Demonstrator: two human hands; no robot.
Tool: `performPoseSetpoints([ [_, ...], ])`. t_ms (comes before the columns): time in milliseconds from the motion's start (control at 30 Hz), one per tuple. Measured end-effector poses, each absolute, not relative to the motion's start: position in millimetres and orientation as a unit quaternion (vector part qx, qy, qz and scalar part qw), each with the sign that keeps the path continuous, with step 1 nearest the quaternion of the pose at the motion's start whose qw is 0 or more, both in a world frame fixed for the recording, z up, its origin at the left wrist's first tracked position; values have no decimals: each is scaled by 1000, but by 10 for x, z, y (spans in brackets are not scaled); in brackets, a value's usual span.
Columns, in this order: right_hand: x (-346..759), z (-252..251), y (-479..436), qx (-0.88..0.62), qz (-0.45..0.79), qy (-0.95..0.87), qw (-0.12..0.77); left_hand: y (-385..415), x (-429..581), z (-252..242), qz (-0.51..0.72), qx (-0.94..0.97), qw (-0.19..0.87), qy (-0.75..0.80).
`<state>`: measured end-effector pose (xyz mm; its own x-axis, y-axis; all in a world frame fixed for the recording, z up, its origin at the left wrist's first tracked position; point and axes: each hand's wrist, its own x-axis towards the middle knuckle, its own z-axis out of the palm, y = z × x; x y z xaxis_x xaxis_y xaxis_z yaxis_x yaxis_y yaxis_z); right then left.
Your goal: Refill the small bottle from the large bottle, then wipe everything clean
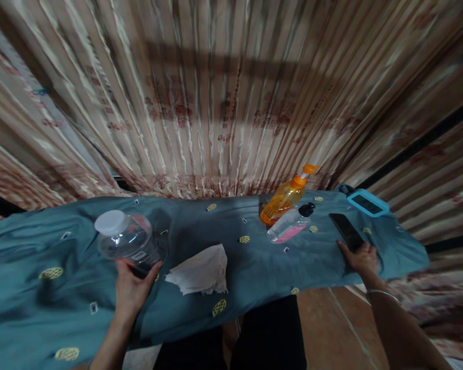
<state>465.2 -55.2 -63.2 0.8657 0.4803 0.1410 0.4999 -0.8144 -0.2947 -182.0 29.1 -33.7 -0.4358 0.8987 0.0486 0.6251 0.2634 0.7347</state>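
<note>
My left hand [133,288] grips the near side of a clear plastic jar [133,244] with a white lid, its thumb and fingers wrapped around the lower body. The jar stands on the teal cloth at the left. At the right, my right hand [362,259] has its thumb and fingers around the near end of a black phone [346,230], which lies flat on the cloth. Between the hands are a crumpled white cloth or tissue [200,271], an orange pump bottle [282,202] and a clear pump bottle [289,226] with a black top and pink lower part.
A light-blue framed device with a dark screen [368,203] lies at the far right end. Teal patterned fabric [254,272] covers the narrow table. Behind it hangs a pleated beige curtain [224,103]; dark poles [420,141] slope down at the right. Tiled floor [327,329] shows below.
</note>
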Motion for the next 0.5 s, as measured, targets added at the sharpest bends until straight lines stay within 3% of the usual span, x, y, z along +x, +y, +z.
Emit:
performPoseSetpoints([
  [200,4898,-554,-513,-957,11,-241,163,262,-1813,-313,355,493,198,769],
  [500,5023,-468,-429,-955,70,-274,87,243,-1840,-369,397,523,204,726],
])
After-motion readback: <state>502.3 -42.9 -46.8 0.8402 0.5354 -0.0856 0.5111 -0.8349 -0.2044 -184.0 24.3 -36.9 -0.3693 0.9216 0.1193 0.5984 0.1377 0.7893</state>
